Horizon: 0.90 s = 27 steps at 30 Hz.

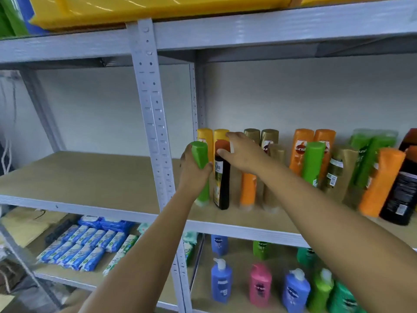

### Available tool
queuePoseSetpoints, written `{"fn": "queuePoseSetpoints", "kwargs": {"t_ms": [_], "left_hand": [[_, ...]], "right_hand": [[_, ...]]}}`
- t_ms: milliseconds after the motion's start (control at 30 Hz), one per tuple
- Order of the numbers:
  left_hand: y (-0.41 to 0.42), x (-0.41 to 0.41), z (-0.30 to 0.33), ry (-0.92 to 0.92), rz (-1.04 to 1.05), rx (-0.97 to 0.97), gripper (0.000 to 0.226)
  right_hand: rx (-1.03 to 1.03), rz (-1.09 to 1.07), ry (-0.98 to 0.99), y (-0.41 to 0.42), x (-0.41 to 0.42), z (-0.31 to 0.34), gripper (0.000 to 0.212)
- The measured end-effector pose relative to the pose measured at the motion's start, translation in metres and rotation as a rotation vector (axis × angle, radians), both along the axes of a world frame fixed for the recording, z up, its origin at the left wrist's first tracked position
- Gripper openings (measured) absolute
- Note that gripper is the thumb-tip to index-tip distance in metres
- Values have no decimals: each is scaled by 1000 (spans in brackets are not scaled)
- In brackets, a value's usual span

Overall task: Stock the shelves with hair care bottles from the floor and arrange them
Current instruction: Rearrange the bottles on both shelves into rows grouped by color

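Hands are up at the middle shelf (112,177): my left hand (194,170) grips a green bottle (201,172) standing at the row's left end, my right hand (243,152) rests with loose fingers on the cap of the dark bottle (222,177) beside it. Yellow bottles (213,137) stand just behind; orange, gold and green bottles (313,161) fill the shelf rightward.

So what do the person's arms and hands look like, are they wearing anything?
Both arms are bare from the bottom edge of the picture up to the fingers: no sleeves, gloves, watch or bracelets show. The left hand and right hand look plain, with no rings that I can see. The picture is a bit blurry, so tiny marks could be missed.
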<state>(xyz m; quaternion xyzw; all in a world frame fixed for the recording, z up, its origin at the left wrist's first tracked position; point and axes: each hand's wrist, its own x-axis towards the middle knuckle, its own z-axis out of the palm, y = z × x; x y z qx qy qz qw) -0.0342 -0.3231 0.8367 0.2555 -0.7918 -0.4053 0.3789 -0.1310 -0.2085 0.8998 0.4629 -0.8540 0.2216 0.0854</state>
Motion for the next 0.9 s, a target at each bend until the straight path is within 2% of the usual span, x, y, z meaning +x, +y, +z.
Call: {"fn": "queuePoseSetpoints", "kwargs": {"t_ms": [200,333,667,900], "left_hand": [[-17,-21,-15,-18,-16,192,85],[-24,-30,-27,-11,-34,268,81],[-36,-45,-43,48,6,210,50],[-40,-46,-46,50,0,180,47]], "right_hand": [[134,14,-61,-17,-24,1,67],[145,36,-56,-26,-34,0,60],[101,60,-58,-37,-44,1,49],[50,70,-92,-46,-45,3,43]]}}
